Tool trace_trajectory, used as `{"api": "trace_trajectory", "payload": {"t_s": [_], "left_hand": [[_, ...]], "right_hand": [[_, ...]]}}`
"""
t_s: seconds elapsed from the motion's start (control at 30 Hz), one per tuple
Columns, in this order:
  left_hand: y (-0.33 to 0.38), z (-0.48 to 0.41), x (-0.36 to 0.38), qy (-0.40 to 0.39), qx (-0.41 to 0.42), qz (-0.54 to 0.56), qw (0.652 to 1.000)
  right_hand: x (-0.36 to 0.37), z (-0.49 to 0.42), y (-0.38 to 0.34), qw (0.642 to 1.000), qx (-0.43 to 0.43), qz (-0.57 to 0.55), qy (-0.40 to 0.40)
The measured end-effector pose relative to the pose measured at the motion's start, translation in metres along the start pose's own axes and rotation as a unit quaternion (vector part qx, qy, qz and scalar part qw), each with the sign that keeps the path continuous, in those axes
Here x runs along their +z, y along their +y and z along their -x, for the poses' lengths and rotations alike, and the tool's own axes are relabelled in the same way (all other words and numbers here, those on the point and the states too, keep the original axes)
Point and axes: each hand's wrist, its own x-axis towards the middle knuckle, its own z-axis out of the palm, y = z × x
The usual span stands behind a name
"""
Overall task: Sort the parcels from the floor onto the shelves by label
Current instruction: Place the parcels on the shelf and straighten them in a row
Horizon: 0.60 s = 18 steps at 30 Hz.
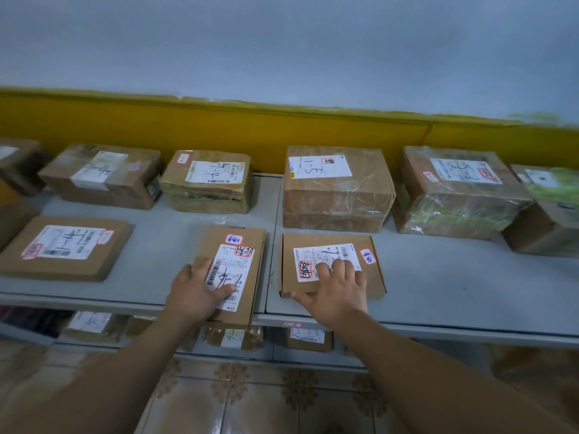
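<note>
Both hands lie flat, fingers straight, gripping nothing. The left hand [194,289] presses the narrow parcel [216,239] at lower centre, overhanging the shelf [470,292] lip, and the right hand [338,286] rests on the square parcel [374,283] just beside it. Best to slide each squarely back, labels up.

Single head view, looking forward and down, close over shelf [438,289] front edge

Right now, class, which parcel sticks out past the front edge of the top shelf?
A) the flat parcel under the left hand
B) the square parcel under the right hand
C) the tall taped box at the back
A: the flat parcel under the left hand overhangs the front edge of the top shelf, while the square parcel under the right hand lies wholly on it.
</note>
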Motion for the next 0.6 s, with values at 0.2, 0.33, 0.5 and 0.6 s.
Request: {"api": "trace_trajectory", "payload": {"t_s": [0.2,0.33,0.5,0.6], "left_hand": [[0.012,0.007,-0.003,0.011,-0.029,-0.010,0.999],[0.015,0.009,-0.007,0.008,-0.032,-0.026,0.999],[0.010,0.008,-0.016,-0.020,-0.031,-0.018,0.999],[0.004,0.005,-0.020,-0.037,-0.047,0.003,0.998]], "right_hand": [[0.001,-0.004,-0.005,1.000,0.012,-0.023,0.001],[-0.002,-0.004,-0.010,0.999,0.022,-0.047,0.001],[-0.008,-0.002,-0.012,0.997,0.017,-0.075,-0.012],[-0.015,0.002,-0.028,0.994,-0.052,-0.093,-0.009]]}}
